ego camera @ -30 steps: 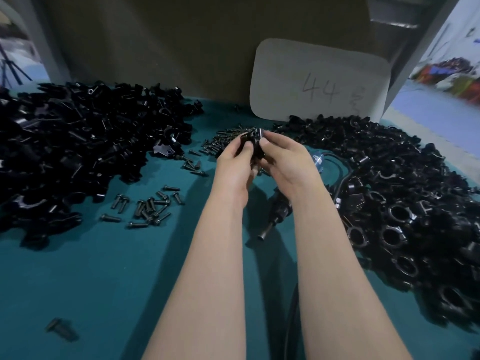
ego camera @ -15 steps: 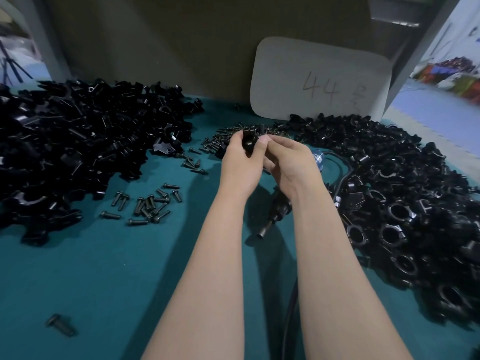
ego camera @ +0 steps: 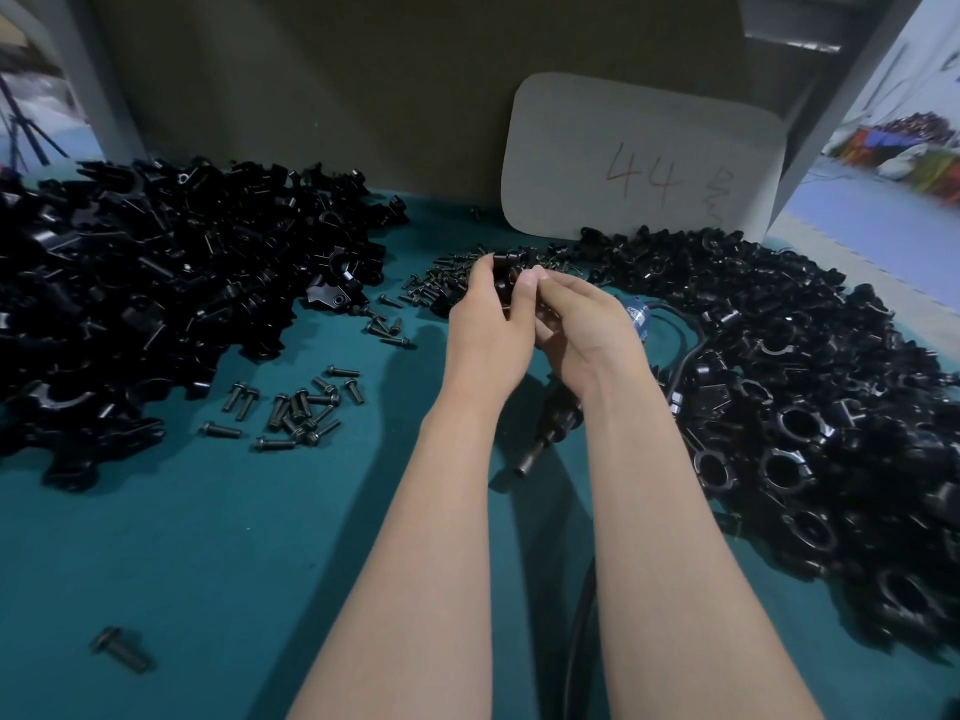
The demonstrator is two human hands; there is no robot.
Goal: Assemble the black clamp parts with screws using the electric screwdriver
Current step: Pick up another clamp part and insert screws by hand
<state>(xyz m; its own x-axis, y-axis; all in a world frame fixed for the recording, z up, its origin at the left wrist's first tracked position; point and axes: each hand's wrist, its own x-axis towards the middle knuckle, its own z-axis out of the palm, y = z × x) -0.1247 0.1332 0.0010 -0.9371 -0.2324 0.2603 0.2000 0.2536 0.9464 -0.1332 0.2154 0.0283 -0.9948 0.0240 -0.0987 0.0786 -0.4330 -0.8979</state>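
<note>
while fingers of left hand (ego camera: pixel 485 332) and right hand (ego camera: pixel 584 330) pinch a mostly hidden clamp part (ego camera: pixel 505 266), electric screwdriver (ego camera: pixel 551 427) half covered

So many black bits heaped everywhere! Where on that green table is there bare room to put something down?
Biggest bare patch: near-left table, bordered by the left pile, scattered screws, lone screw and left forearm. Narrow strip between the forearms, below the screwdriver. Crowded: the right pile and the screw heap beyond the held clamp part.

We see a teal table (ego camera: pixel 156 563) below a dim olive wall (ego camera: pixel 311 70), a pale card (ego camera: pixel 639 158) leaning against it upper right.
</note>
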